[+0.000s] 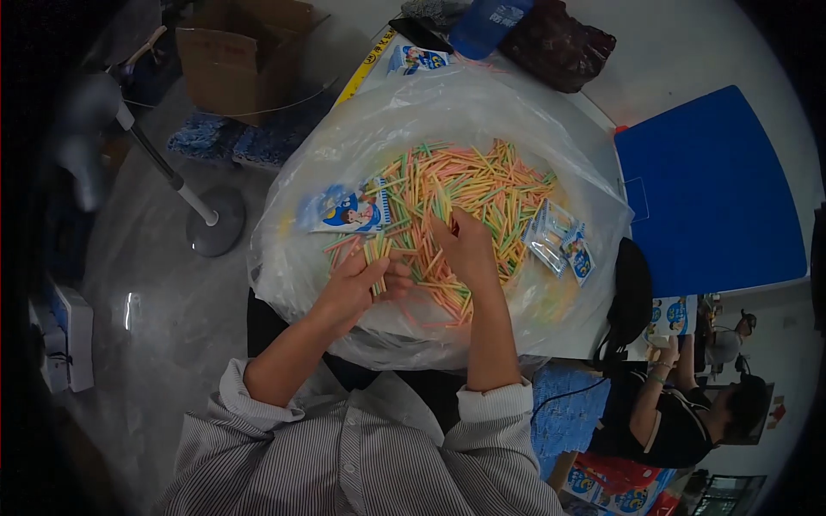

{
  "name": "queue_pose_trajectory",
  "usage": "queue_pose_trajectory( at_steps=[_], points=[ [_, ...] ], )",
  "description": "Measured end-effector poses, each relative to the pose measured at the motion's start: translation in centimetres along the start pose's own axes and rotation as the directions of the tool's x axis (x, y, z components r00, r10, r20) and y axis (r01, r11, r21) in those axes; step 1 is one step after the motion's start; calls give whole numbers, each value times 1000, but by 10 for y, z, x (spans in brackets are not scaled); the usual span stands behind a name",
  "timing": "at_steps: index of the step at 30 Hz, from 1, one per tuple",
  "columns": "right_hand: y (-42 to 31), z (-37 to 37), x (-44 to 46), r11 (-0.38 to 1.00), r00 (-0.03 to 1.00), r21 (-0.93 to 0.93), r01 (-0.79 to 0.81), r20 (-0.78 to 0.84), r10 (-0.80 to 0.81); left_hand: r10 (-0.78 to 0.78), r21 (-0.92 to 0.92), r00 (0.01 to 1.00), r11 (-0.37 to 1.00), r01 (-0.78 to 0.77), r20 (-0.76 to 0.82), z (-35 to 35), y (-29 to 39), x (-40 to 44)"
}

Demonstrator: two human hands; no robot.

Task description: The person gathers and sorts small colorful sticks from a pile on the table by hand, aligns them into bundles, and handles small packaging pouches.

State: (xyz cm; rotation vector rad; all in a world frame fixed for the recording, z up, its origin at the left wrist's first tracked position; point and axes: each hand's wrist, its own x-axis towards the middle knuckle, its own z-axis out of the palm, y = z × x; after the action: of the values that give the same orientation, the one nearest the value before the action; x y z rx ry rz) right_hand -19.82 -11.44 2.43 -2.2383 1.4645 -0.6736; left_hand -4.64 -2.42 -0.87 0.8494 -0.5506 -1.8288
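Observation:
A large clear plastic bag (551,112) lies spread open on the table, with a heap of thin pastel candy sticks (516,185) in pink, yellow, green and orange inside. My left hand (351,288), at the heap's near left edge, is closed around a small upright bundle of candy sticks (377,254). Over the middle of the heap, my right hand (469,249) pinches a few sticks between thumb and fingers; the fingertips are partly hidden. A blue and white printed wrapper (348,209) rests on the heap beyond my left hand. Clear printed packets (551,236) lie right of my right hand.
A blue panel (714,189) stands at the right, a black item (631,297) beside the bag. A blue container (489,27) and dark plastic bag (559,43) are at the back. Left are a cardboard box (232,60) and stand (215,219). Another person (680,400) works at lower right.

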Motion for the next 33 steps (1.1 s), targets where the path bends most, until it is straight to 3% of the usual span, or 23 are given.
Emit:
queue_pose_trajectory(
  at_steps=[2, 3, 5, 9, 11, 14, 18, 21, 23, 24, 26, 30, 32, 33],
  points=[
    [-5, -14, -6, 954, 982, 240, -179, 108, 158, 51, -79, 998, 995, -53, -29, 5, 1, 2],
    [-7, -17, -9, 954, 982, 238, -180, 107, 158, 50, -80, 998, 995, -52, -28, 9, 3, 4],
    [-11, -20, -16, 788, 958, 546, -286, 160, 237, 78, -54, 992, 995, -84, -97, 21, 6, 11],
    [-26, -6, -26, 788, 991, 601, -134, 86, 103, 87, -113, 989, 988, -101, -124, 36, 4, 23],
    [-27, 2, -30, 995, 999, 80, 52, -11, -52, 26, -315, 983, 945, -83, -181, 41, 4, 26],
    [-41, 2, -33, 998, 999, -55, 38, 22, -37, -3, -238, 976, 970, -49, -216, 40, -3, 31],
    [-41, 7, -37, 999, 999, -4, 50, 16, -50, 6, -338, 975, 938, -82, -221, 32, -8, 42],
    [-34, 15, -37, 993, 986, -38, 111, -117, -114, -3, -402, 982, 913, -75, -190, 27, -2, 49],
    [-28, 18, -37, 977, 933, 53, 205, -311, -179, 20, -430, 988, 899, -84, -150, 30, 6, 50],
    [-28, 15, -38, 977, 930, 51, 208, -319, -182, 26, -425, 989, 901, -86, -145, 28, 8, 50],
    [-23, 5, -39, 983, 945, 150, 109, -322, -55, 56, -376, 986, 920, -111, -154, 23, 11, 51],
    [-2, -9, -33, 993, 942, 115, 30, -334, 11, 80, -328, 979, 934, -140, -190, 21, 15, 52],
    [10, -15, -30, 997, 931, -74, 3, -365, -30, 141, -356, 979, 916, -185, -145, 18, 13, 56],
    [7, -17, -30, 997, 927, -73, 3, -375, -30, 145, -349, 980, 918, -185, -137, 22, 17, 54]
  ],
)
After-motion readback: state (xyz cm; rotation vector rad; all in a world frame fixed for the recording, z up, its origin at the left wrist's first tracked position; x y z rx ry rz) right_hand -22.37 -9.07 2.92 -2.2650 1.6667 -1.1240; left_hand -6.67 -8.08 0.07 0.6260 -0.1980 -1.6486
